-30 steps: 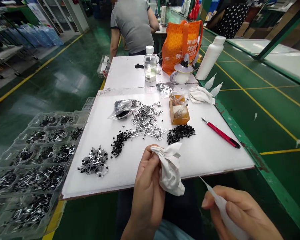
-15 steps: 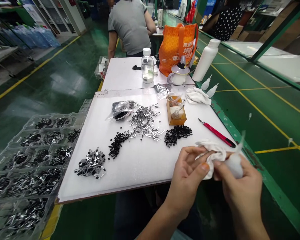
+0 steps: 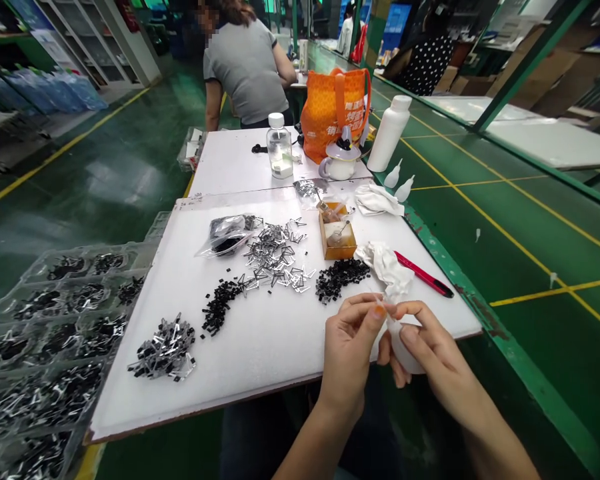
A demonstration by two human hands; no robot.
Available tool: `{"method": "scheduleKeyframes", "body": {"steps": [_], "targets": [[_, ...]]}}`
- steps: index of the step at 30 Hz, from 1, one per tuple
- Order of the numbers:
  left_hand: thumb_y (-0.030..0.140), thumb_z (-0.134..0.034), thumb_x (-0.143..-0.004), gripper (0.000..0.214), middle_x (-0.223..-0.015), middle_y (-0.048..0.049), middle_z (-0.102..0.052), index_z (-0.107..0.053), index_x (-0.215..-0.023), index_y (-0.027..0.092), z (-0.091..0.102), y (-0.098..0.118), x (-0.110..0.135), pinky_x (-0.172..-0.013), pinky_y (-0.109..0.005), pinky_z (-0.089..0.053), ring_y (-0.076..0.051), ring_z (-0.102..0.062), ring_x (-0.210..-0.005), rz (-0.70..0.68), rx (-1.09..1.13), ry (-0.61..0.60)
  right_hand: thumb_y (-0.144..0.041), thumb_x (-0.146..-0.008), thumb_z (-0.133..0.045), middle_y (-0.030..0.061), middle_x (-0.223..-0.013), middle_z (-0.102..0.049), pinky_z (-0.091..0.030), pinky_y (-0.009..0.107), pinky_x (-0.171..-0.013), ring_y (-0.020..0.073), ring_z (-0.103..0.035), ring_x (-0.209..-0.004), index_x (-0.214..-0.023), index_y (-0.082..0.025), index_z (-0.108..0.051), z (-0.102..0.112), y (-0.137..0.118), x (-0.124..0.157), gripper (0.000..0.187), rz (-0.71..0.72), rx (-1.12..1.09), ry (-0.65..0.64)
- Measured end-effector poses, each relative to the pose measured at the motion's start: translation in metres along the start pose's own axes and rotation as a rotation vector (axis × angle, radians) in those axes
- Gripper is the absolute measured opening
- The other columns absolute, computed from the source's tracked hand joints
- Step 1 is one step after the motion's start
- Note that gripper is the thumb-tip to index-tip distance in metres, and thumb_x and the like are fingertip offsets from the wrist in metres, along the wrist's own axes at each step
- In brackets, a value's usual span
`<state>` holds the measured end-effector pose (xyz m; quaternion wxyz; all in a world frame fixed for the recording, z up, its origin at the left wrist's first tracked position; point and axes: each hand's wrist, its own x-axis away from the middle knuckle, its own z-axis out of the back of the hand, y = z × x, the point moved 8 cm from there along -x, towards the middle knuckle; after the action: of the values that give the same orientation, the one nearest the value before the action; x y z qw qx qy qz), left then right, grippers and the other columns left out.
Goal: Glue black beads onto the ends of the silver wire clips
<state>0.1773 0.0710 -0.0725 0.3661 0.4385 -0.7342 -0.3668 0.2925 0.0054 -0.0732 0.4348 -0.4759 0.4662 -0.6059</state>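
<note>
My right hand (image 3: 423, 340) is wrapped round a small white squeeze bottle (image 3: 399, 341) over the near edge of the white board (image 3: 260, 347). My left hand (image 3: 349, 337) pinches at the bottle's tip with thumb and forefinger. A crumpled white cloth (image 3: 384, 263) lies on the board just beyond my hands, beside a red craft knife (image 3: 423, 274). Heaps of black plastic bits (image 3: 341, 278) and silver metal clips (image 3: 275, 253) lie further in.
A small cardboard box (image 3: 337, 237), a plastic bag (image 3: 227, 233), a second cloth (image 3: 377, 199), bottles (image 3: 279, 145), a white pot (image 3: 339, 162) and an orange bag (image 3: 334, 107) stand further back. Clear trays of parts (image 3: 45, 333) sit on the left. A person in grey (image 3: 247, 67) stands behind.
The cloth has left my hands and now lies on the board by the knife. Both hands have drawn nearer and now close on the small bottle alone.
</note>
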Motion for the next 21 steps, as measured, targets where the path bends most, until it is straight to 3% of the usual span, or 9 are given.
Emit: {"method": "scheduleKeyframes", "body": {"steps": [2, 3, 5, 8, 10, 13, 15, 18, 21], "targets": [[0.043, -0.071, -0.098, 0.026, -0.107, -0.0082, -0.077, -0.082, -0.090, 0.020, 0.006, -0.003, 0.007, -0.101, -0.034, -0.052, -0.024, -0.070, -0.111, 0.021, 0.034, 0.039, -0.058, -0.109, -0.039, 0.0041, -0.085, -0.072, -0.054, 0.032, -0.067, 0.0195, -0.066, -0.070, -0.109, -0.025, -0.058, 0.031, -0.003, -0.012, 0.039, 0.097, 0.239, 0.181], [0.044, -0.069, -0.100, 0.026, -0.098, -0.0070, -0.079, -0.080, -0.094, 0.021, 0.008, -0.005, 0.012, -0.097, -0.033, -0.053, -0.022, -0.072, -0.103, 0.035, 0.038, 0.050, -0.059, -0.108, -0.038, 0.0065, -0.089, -0.072, -0.055, 0.035, -0.073, 0.0220, -0.068, -0.078, -0.101, -0.025, -0.062, 0.055, -0.010, -0.018, 0.043, 0.183, 0.427, 0.379], [0.044, -0.066, -0.102, 0.028, -0.083, -0.0061, -0.078, -0.076, -0.095, 0.019, 0.011, -0.014, 0.025, -0.086, -0.031, -0.055, -0.020, -0.073, -0.083, 0.081, -0.026, 0.020, -0.060, -0.103, -0.049, 0.0125, -0.105, -0.070, -0.052, 0.045, -0.091, 0.0295, -0.064, -0.099, -0.105, -0.023, -0.066, 0.096, -0.009, -0.033, 0.040, 0.224, 0.568, 0.631], [0.041, -0.060, -0.103, 0.031, -0.086, -0.0108, -0.081, -0.077, -0.101, 0.015, 0.009, -0.036, 0.046, -0.069, -0.030, -0.056, -0.020, -0.072, -0.068, 0.147, -0.329, -0.116, -0.055, -0.089, -0.068, 0.0134, -0.103, -0.069, -0.043, 0.056, -0.104, 0.0348, -0.059, -0.103, -0.113, -0.022, -0.074, 0.121, 0.003, -0.064, 0.041, 0.222, 0.696, 0.609], [0.034, -0.059, -0.103, 0.028, -0.085, -0.0112, -0.081, -0.080, -0.104, 0.015, 0.012, -0.049, 0.055, -0.068, -0.031, -0.055, -0.022, -0.073, -0.070, 0.163, -0.461, -0.132, -0.052, -0.088, -0.067, 0.0136, -0.101, -0.069, -0.042, 0.057, -0.104, 0.0357, -0.059, -0.103, -0.111, -0.022, -0.077, 0.126, 0.009, -0.074, 0.039, 0.217, 0.734, 0.568], [0.027, -0.060, -0.101, 0.025, -0.082, -0.0095, -0.081, -0.083, -0.099, 0.018, 0.020, -0.061, 0.059, -0.069, -0.031, -0.055, -0.024, -0.075, -0.074, 0.161, -0.580, -0.086, -0.052, -0.093, -0.060, 0.0156, -0.109, -0.067, -0.045, 0.053, -0.102, 0.0352, -0.059, -0.107, -0.114, -0.020, -0.076, 0.133, 0.012, -0.060, 0.041, 0.212, 0.721, 0.622], [0.026, -0.061, -0.100, 0.024, -0.082, -0.0081, -0.082, -0.084, -0.096, 0.020, 0.023, -0.064, 0.058, -0.069, -0.031, -0.055, -0.025, -0.076, -0.074, 0.151, -0.648, -0.062, -0.053, -0.099, -0.054, 0.0157, -0.116, -0.067, -0.048, 0.049, -0.096, 0.0315, -0.062, -0.104, -0.124, -0.019, -0.071, 0.138, 0.013, -0.035, 0.045, 0.201, 0.671, 0.704], [0.026, -0.063, -0.100, 0.022, -0.082, -0.0066, -0.083, -0.085, -0.098, 0.023, 0.027, -0.064, 0.055, -0.072, -0.033, -0.056, -0.027, -0.078, -0.075, 0.130, -0.720, -0.056, -0.054, -0.107, -0.043, 0.0085, -0.103, -0.068, -0.051, 0.036, -0.070, 0.0198, -0.059, -0.073, -0.141, -0.021, -0.059, 0.130, 0.023, 0.017, 0.049, 0.165, 0.547, 0.772], [0.025, -0.063, -0.100, 0.023, -0.082, -0.0052, -0.085, -0.086, -0.100, 0.026, 0.029, -0.063, 0.053, -0.074, -0.033, -0.057, -0.027, -0.080, -0.077, 0.103, -0.751, -0.067, -0.052, -0.106, -0.052, -0.0019, -0.073, -0.056, -0.045, 0.026, -0.052, 0.0145, -0.050, -0.056, -0.139, -0.025, -0.063, 0.094, 0.054, 0.064, 0.044, 0.036, 0.275, 0.609]]}}
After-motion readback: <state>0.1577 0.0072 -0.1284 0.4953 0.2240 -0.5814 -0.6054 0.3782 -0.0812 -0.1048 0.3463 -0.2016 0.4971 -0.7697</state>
